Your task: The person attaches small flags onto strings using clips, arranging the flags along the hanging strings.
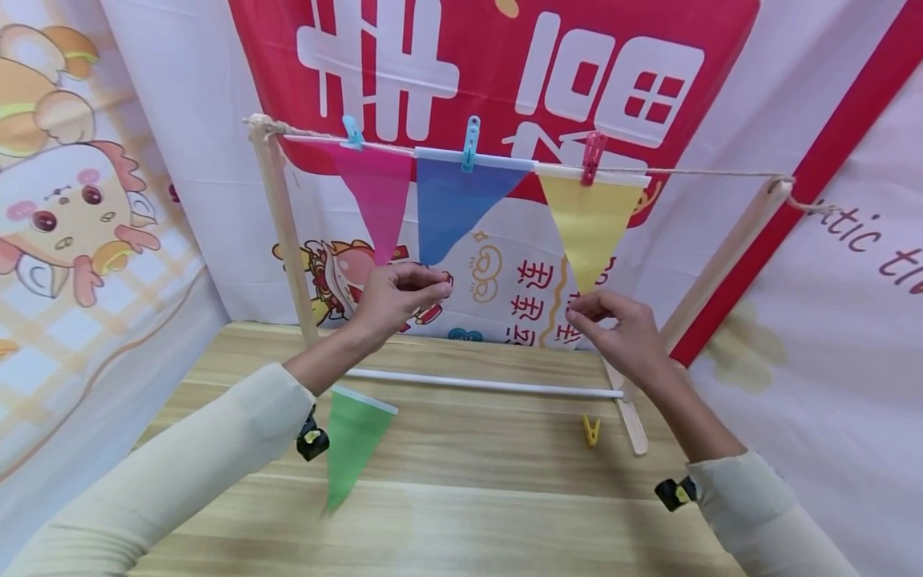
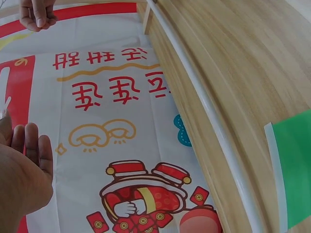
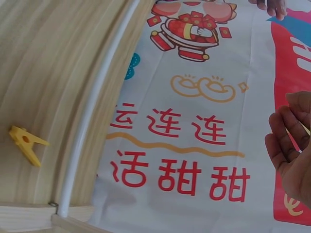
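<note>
Three pennants hang from a twine line on a wooden frame: pink, blue and yellow, each held by a clothespin. My left hand is raised just below the pink and blue tips, its fingers curled against the thumb with nothing seen in them. My right hand hovers right under the yellow tip, fingertips bunched; no contact shows. A green pennant is below my left forearm over the table, its tip blurred. The left wrist view shows my left hand; the right wrist view shows my right hand.
A yellow clothespin lies on the wooden table near the frame's right foot. A white rod joins the frame's base. Printed cloth banners surround the table closely on the back and both sides.
</note>
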`<state>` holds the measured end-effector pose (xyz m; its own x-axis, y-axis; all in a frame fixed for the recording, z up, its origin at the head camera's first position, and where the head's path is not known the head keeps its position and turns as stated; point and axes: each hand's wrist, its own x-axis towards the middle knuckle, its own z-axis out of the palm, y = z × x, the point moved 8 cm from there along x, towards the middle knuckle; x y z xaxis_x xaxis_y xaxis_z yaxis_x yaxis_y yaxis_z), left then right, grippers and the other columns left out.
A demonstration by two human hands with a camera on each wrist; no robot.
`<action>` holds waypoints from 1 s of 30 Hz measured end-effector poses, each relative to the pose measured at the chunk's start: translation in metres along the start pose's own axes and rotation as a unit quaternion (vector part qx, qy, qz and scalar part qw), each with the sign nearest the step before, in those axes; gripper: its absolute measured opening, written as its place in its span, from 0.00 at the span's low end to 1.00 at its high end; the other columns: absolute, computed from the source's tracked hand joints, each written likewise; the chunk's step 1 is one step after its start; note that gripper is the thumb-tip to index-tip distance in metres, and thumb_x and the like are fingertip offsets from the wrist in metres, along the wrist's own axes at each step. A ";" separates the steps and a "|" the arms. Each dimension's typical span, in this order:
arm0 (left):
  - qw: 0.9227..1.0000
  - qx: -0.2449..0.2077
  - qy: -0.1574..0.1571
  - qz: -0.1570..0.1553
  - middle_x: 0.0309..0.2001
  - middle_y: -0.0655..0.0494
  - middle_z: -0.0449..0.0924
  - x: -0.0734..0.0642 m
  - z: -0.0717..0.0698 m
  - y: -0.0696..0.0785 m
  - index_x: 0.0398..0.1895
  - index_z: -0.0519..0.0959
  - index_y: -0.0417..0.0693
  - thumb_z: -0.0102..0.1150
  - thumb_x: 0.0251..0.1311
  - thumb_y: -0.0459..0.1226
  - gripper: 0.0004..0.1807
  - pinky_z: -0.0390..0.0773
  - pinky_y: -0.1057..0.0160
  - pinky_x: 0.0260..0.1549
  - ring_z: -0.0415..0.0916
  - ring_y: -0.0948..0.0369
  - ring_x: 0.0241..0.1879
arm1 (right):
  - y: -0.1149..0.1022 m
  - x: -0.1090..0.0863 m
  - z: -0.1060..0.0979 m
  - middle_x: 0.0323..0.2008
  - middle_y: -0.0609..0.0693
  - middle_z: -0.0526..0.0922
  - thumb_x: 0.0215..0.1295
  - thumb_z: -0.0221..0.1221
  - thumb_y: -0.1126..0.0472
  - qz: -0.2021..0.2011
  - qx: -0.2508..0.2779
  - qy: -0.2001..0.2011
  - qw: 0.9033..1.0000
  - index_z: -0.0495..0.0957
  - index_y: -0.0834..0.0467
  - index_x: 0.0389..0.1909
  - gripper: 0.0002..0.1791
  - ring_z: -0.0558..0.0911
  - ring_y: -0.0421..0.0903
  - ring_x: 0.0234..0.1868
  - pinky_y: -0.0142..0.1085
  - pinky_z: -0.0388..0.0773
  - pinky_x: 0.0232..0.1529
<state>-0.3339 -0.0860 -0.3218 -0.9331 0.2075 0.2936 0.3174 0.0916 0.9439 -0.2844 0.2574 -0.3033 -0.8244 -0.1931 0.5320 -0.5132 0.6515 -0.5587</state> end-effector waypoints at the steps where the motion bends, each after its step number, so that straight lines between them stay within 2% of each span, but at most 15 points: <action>1: 1.000 0.006 0.001 -0.005 0.51 0.51 0.93 0.000 -0.001 -0.002 0.58 0.92 0.42 0.78 0.73 0.41 0.17 0.92 0.68 0.48 0.91 0.65 0.46 | 0.002 -0.001 0.001 0.42 0.53 0.95 0.78 0.73 0.59 0.004 -0.001 -0.001 1.000 0.91 0.57 0.49 0.06 0.86 0.36 0.41 0.18 0.82 0.42; 7: 0.999 0.039 0.004 -0.038 0.50 0.53 0.94 -0.004 -0.006 -0.022 0.57 0.93 0.49 0.79 0.72 0.47 0.17 0.83 0.65 0.35 0.86 0.62 0.44 | 0.012 -0.008 0.008 0.43 0.52 0.95 0.79 0.72 0.57 0.024 -0.006 -0.009 1.000 0.91 0.56 0.48 0.06 0.87 0.41 0.42 0.20 0.82 0.42; 10: 0.998 0.045 0.007 -0.046 0.51 0.53 0.95 -0.006 -0.008 -0.031 0.57 0.93 0.50 0.79 0.72 0.47 0.17 0.84 0.64 0.36 0.89 0.61 0.45 | 0.016 -0.011 0.010 0.42 0.52 0.95 0.79 0.72 0.58 0.031 -0.001 -0.012 0.999 0.91 0.56 0.48 0.06 0.87 0.41 0.42 0.21 0.82 0.41; 13: 0.998 0.042 0.005 -0.051 0.52 0.51 0.95 -0.007 -0.010 -0.037 0.57 0.93 0.49 0.78 0.73 0.45 0.16 0.90 0.64 0.45 0.93 0.55 0.50 | 0.020 -0.014 0.012 0.41 0.52 0.95 0.78 0.72 0.59 0.037 0.006 -0.013 0.999 0.91 0.56 0.48 0.05 0.87 0.41 0.41 0.23 0.82 0.39; 16: 0.998 0.041 0.001 -0.055 0.52 0.49 0.94 -0.009 -0.010 -0.043 0.57 0.93 0.48 0.78 0.74 0.44 0.15 0.93 0.63 0.49 0.94 0.51 0.52 | 0.024 -0.016 0.013 0.41 0.52 0.95 0.78 0.73 0.58 0.044 0.007 -0.013 0.999 0.91 0.55 0.47 0.05 0.87 0.39 0.40 0.23 0.83 0.38; 25: 0.996 0.049 0.002 -0.068 0.54 0.49 0.93 -0.014 -0.016 -0.054 0.59 0.92 0.50 0.79 0.72 0.47 0.18 0.92 0.65 0.48 0.91 0.63 0.47 | 0.034 -0.024 0.016 0.43 0.54 0.95 0.78 0.73 0.56 0.069 0.002 -0.020 0.997 0.92 0.56 0.48 0.08 0.87 0.39 0.41 0.25 0.83 0.40; 30: 0.995 0.059 0.005 -0.081 0.53 0.47 0.93 -0.018 -0.021 -0.065 0.59 0.92 0.48 0.79 0.72 0.47 0.19 0.92 0.65 0.47 0.91 0.59 0.49 | 0.041 -0.031 0.019 0.44 0.54 0.96 0.78 0.73 0.56 0.089 -0.001 -0.029 0.996 0.92 0.56 0.48 0.08 0.87 0.40 0.41 0.26 0.84 0.41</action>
<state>-0.3411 -0.1163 -0.3849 -0.9752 0.1714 0.1401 0.1788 0.2366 0.9550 -0.2850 0.2762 -0.3548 -0.9149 -0.1156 0.3868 -0.3567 0.6801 -0.6405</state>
